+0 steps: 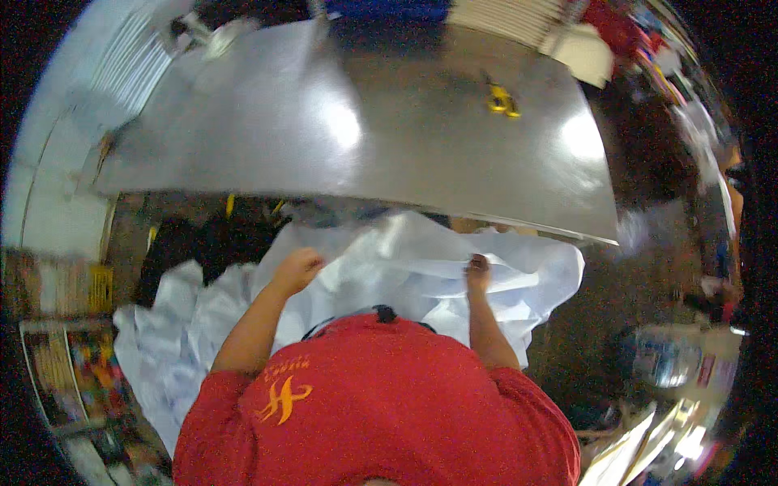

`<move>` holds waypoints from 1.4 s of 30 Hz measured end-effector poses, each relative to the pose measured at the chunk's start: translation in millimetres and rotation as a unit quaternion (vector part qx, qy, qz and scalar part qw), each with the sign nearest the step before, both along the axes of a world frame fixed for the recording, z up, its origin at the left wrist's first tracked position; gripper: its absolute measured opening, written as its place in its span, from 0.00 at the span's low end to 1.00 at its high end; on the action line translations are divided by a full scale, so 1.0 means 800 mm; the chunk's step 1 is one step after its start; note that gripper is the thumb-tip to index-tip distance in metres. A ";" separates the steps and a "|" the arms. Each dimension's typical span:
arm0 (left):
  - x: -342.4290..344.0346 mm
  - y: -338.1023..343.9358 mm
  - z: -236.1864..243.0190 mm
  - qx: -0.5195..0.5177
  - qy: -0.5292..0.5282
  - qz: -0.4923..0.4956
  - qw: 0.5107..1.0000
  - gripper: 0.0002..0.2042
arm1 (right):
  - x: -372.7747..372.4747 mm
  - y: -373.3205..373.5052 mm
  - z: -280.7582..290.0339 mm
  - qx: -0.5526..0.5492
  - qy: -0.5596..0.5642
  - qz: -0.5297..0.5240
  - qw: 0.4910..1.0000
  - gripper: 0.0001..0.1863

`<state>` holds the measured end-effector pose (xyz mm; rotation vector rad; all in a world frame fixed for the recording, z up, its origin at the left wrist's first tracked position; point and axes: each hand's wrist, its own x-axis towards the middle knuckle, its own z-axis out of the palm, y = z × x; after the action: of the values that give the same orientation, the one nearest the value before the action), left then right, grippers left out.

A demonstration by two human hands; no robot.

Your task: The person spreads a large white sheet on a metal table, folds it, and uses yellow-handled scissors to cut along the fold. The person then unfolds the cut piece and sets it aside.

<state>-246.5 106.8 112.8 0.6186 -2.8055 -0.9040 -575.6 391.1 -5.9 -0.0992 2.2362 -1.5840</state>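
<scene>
A large, thin white sheet [381,267], crumpled and slightly see-through, hangs in front of my body below the near edge of the table. I cannot tell whether it is cloth or plastic. At its left part my left hand [301,269] is closed in a fist on the sheet. Farther right, my right hand [478,274] also grips it with curled fingers. Between the two hands the sheet is pulled into loose folds. More of it lies bunched to my left, reaching down past my elbow.
A wide grey, shiny table [405,146] stands ahead of me. Yellow-handled scissors or snips [502,99] lie on its far right. A shelf with colourful items [89,364] is at the left. Dark bags or cloths [207,247] sit under the table's near left edge.
</scene>
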 end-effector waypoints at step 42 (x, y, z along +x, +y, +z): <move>0.185 -0.192 0.043 -0.095 -0.174 0.211 0.957 0.09 | 0.103 0.030 0.486 -0.083 0.380 0.068 0.919 0.15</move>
<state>-98.5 -47.1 147.1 1.3914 -2.8139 -0.4747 -492.9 414.9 382.8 -1.0598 2.5292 -1.8617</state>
